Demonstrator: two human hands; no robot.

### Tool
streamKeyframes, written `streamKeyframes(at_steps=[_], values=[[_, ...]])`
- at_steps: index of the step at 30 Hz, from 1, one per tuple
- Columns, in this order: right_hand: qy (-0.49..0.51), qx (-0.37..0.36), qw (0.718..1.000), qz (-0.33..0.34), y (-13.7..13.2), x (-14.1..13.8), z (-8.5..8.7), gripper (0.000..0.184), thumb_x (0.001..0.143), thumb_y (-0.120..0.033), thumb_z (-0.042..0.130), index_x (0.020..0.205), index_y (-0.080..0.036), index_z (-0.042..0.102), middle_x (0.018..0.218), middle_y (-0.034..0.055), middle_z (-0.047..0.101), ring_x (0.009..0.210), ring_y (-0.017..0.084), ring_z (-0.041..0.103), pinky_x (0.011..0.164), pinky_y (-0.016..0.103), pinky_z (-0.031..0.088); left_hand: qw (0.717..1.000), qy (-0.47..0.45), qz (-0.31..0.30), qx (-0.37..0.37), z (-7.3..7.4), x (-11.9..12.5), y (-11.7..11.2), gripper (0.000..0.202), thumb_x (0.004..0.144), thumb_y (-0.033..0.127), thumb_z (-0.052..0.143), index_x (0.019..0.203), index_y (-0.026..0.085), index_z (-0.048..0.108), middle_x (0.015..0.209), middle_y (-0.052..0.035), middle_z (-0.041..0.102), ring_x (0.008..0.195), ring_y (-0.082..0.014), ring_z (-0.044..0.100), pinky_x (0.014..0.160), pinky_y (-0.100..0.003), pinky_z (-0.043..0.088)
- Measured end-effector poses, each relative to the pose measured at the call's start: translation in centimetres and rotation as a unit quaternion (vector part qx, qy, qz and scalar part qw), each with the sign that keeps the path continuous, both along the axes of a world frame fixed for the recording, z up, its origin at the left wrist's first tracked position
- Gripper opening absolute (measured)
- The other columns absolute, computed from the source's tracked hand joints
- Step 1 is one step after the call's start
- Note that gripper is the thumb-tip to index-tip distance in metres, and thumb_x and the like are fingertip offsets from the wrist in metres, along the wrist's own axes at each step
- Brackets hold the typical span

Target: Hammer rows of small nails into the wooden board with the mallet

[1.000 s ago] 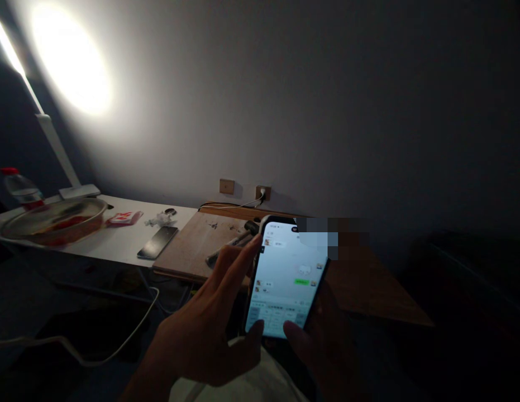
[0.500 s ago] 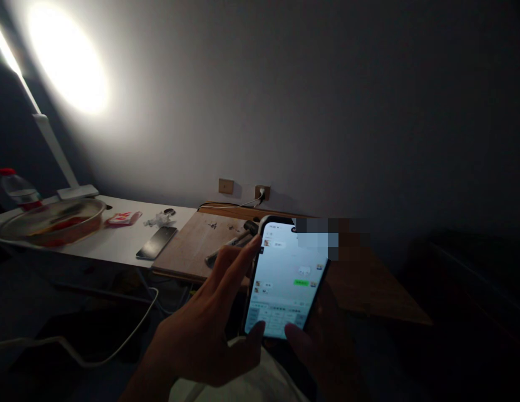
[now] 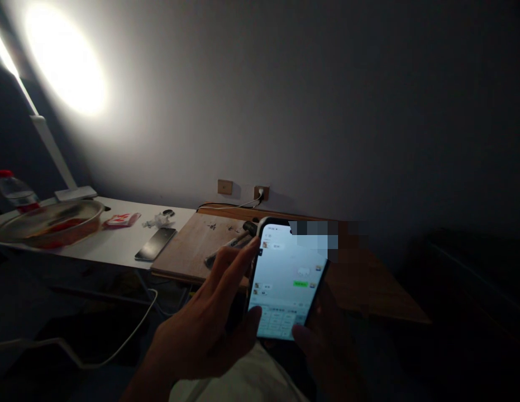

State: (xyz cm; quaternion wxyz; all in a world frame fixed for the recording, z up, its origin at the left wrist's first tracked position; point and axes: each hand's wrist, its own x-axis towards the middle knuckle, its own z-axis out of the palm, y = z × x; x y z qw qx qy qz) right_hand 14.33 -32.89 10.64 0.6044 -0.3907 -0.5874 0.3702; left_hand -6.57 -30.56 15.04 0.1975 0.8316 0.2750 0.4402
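Smartphone (image 3: 287, 279): glass-faced, light, stiff, slippery and fragile if dropped; safest held by its side edges. It is held in the air above the near edge of a wooden board (image 3: 192, 245). Left hand (image 3: 203, 329) has its fingers curled closed around the phone's left edge. Right hand (image 3: 327, 346), in shadow, supports the right side, with its thumb (image 3: 300, 335) over the lower screen. A hand tool (image 3: 228, 248) lies on the board. A second phone (image 3: 156, 244) lies near the front edge of a white desk (image 3: 117, 252), and a metal basin (image 3: 50, 224) sits at the desk's left end.
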Motion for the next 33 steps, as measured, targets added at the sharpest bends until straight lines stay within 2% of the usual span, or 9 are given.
streamKeyframes(at_steps=[2, 5, 12, 16, 20, 24, 28, 31, 33], values=[[0.052, -0.044, 0.997, 0.044, -0.2, -0.1, 0.3, 0.051, 0.088, -0.054, 0.065, 0.135, -0.036, 0.063, 0.124, 0.0070, 0.076, 0.107, 0.034, 0.075, 0.082, 0.045, 0.065, 1.000, -0.002, 0.000, 0.002, 0.0, 0.0, 0.0, 0.092, 0.096, 0.022, 0.060, 0.167, 0.036, 0.003, 0.162, -0.0114, 0.036, 0.132, -0.0338, 0.052, 0.104, -0.049, 0.058], [0.094, -0.076, 0.991, 0.049, -0.5, -0.4, 0.6, 0.056, 0.086, -0.063, 0.068, 0.134, -0.034, 0.065, 0.123, 0.0093, 0.076, 0.105, 0.036, 0.075, 0.076, 0.045, 0.066, 1.000, 0.000, 0.004, -0.007, 0.1, 0.2, -0.4, 0.096, 0.095, 0.023, 0.061, 0.166, 0.039, -0.001, 0.162, -0.0099, 0.037, 0.131, -0.0348, 0.053, 0.103, -0.051, 0.058], [0.123, -0.097, 0.986, 0.050, -0.4, -0.6, 0.9, 0.049, 0.093, -0.062, 0.062, 0.134, -0.034, 0.065, 0.113, 0.0087, 0.079, 0.099, 0.034, 0.077, 0.073, 0.045, 0.067, 1.000, -0.001, 0.013, -0.012, 0.3, 0.7, -1.0, 0.100, 0.091, 0.018, 0.060, 0.166, 0.041, -0.003, 0.163, -0.0078, 0.036, 0.130, -0.0350, 0.054, 0.100, -0.051, 0.060], [0.114, -0.091, 0.989, 0.032, -0.4, -0.6, 0.9, 0.055, 0.086, -0.066, 0.069, 0.131, -0.035, 0.068, 0.120, 0.0085, 0.077, 0.099, 0.035, 0.077, 0.073, 0.045, 0.067, 1.000, -0.001, 0.012, -0.013, 0.3, 0.6, -0.9, 0.100, 0.091, 0.016, 0.058, 0.165, 0.042, -0.003, 0.163, -0.0069, 0.036, 0.128, -0.0345, 0.055, 0.096, -0.050, 0.062], [0.152, -0.103, 0.983, 0.022, -0.3, -0.6, 0.9, 0.060, 0.081, -0.068, 0.074, 0.130, -0.033, 0.070, 0.116, 0.0099, 0.078, 0.098, 0.036, 0.077, 0.070, 0.046, 0.068, 1.000, -0.004, 0.008, -0.014, 0.4, 0.6, -0.9, 0.103, 0.088, 0.012, 0.058, 0.165, 0.044, -0.003, 0.164, -0.0057, 0.035, 0.127, -0.0344, 0.056, 0.095, -0.050, 0.062], [0.119, -0.082, 0.989, 0.020, -0.2, -0.7, 0.9, 0.059, 0.077, -0.062, 0.081, 0.126, -0.031, 0.070, 0.111, 0.0088, 0.080, 0.103, 0.036, 0.076, 0.079, 0.047, 0.067, 1.000, 0.001, 0.004, -0.018, 0.4, 0.4, -0.7, 0.108, 0.086, 0.012, 0.061, 0.164, 0.045, -0.005, 0.165, -0.0053, 0.034, 0.129, -0.0354, 0.055, 0.095, -0.051, 0.062], [0.084, -0.074, 0.994, -0.016, -0.5, -1.1, 1.1, 0.047, 0.086, -0.050, 0.079, 0.127, -0.032, 0.066, 0.109, 0.0074, 0.080, 0.096, 0.031, 0.078, 0.078, 0.042, 0.067, 1.000, 0.009, 0.002, -0.016, 0.2, 0.3, -0.7, 0.109, 0.084, 0.013, 0.063, 0.165, 0.045, -0.003, 0.165, -0.0053, 0.034, 0.131, -0.0353, 0.053, 0.099, -0.052, 0.060], [0.039, -0.050, 0.998, -0.020, -0.3, -0.4, 0.6, 0.054, 0.085, -0.051, 0.078, 0.132, -0.030, 0.063, 0.115, 0.0098, 0.078, 0.099, 0.033, 0.077, 0.076, 0.043, 0.066, 1.000, 0.012, 0.013, -0.011, 0.2, 0.4, -0.7, 0.110, 0.084, 0.013, 0.064, 0.165, 0.043, -0.004, 0.166, -0.0067, 0.032, 0.135, -0.0356, 0.050, 0.104, -0.053, 0.057], [-0.038, -0.007, 0.999, -0.021, 0.1, 0.6, -0.2, 0.059, 0.082, -0.051, 0.079, 0.134, -0.027, 0.064, 0.119, 0.0121, 0.076, 0.107, 0.036, 0.074, 0.081, 0.045, 0.065, 1.000, 0.013, 0.023, -0.008, 0.2, 0.5, -0.7, 0.111, 0.084, 0.014, 0.066, 0.165, 0.041, -0.005, 0.166, -0.0080, 0.032, 0.137, -0.0362, 0.048, 0.106, -0.054, 0.056]])
